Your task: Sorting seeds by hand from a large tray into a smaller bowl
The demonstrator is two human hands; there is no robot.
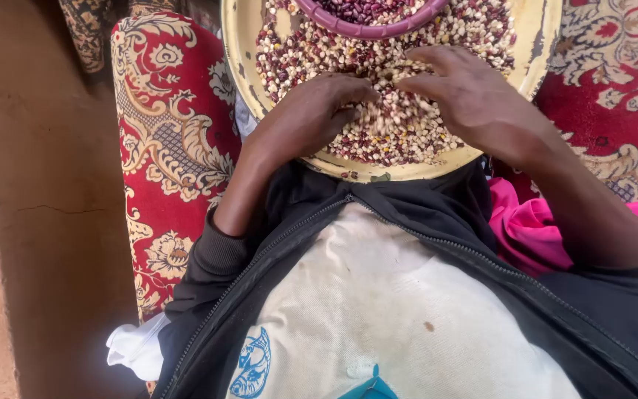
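your left hand (311, 111) fingers curl loosely, tips pressing into the mixed kernels and beans (400, 125); your right hand (467, 92) lies flat, fingers spread, gripping nothing. both rest inside the yellow tray (241, 52) on your lap. sorting appears in hand; next, pinch out dark beans toward the purple bowl (371, 28) at the tray's far side.

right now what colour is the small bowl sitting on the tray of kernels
Purple: the small bowl is purple plastic, holding dark red kernels. It shows in the head view.

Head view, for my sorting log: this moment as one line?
left hand: palm down on mixed pale and dark-red kernels | right hand: fingers spread on kernels | round yellow metal tray | purple plastic bowl
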